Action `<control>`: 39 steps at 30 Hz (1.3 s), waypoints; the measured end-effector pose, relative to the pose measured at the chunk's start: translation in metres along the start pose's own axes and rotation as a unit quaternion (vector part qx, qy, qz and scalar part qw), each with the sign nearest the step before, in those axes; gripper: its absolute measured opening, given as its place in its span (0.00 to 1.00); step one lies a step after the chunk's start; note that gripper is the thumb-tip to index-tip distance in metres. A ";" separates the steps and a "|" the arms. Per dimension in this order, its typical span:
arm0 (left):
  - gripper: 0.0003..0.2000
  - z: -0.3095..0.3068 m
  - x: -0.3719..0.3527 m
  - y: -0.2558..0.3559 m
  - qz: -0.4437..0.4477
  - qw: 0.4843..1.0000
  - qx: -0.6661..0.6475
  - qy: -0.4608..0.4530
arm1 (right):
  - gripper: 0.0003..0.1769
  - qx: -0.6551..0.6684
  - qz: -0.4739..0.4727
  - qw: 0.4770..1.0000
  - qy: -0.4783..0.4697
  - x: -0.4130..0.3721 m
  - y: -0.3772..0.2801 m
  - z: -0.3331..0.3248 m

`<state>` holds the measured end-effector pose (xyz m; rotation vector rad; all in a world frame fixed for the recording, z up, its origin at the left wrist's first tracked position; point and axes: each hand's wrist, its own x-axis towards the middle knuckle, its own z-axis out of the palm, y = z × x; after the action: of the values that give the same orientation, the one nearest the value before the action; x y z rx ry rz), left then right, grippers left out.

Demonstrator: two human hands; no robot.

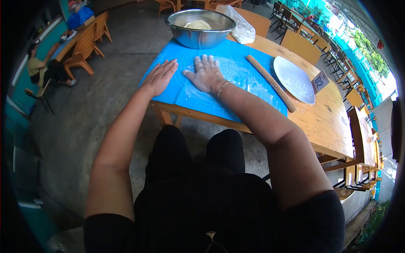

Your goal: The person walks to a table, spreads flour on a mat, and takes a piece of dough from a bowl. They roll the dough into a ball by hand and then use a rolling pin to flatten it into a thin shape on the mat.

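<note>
A blue silicone baking mat (185, 99), dusted with white flour, covers the near left part of the wooden table. My right hand (206, 75) lies palm down on it, fingers spread and whitened with flour. At the mat's left edge rests my left hand (162, 78), flat with its fingers stretched out. Neither hand holds anything. A steel bowl (201, 39) stands behind my hands at the far side of the mat, with pale dough (198, 25) inside. To the right of my right hand, a wooden rolling pin (271, 82) lies slanted across the mat.
A white plate (294, 80) with flour traces sits right of the rolling pin, beside a number card (319, 81). A clear plastic bag (239, 26) lies by the bowl on the wooden table (327, 120). Orange chairs (82, 48) and a seated person (38, 67) are at left.
</note>
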<state>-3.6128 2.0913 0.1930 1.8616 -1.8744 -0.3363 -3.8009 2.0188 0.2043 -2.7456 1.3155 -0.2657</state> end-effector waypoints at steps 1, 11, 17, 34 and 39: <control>0.37 0.002 0.002 -0.003 0.004 0.999 -0.033 0.013 | 0.46 0.005 -0.042 0.999 -0.003 0.003 -0.011 0.003; 0.34 0.000 -0.003 0.013 0.024 0.984 0.174 -0.015 | 0.42 0.008 -0.184 0.983 -0.019 -0.067 0.009 -0.003; 0.36 -0.001 -0.008 0.024 0.036 0.974 0.223 -0.013 | 0.48 -0.045 -0.046 0.998 -0.027 -0.060 0.069 -0.019; 0.37 -0.004 -0.012 0.027 0.021 0.980 0.196 -0.009 | 0.32 0.068 -0.039 0.981 -0.177 -0.035 0.097 -0.119; 0.34 -0.002 -0.012 0.015 0.036 0.990 0.134 0.004 | 0.24 0.209 -0.044 0.976 0.036 -0.002 0.110 -0.152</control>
<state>-3.6250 2.1039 0.2002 1.9535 -2.0594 -0.0537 -3.9154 1.9507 0.3370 -2.4553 1.0108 -0.5818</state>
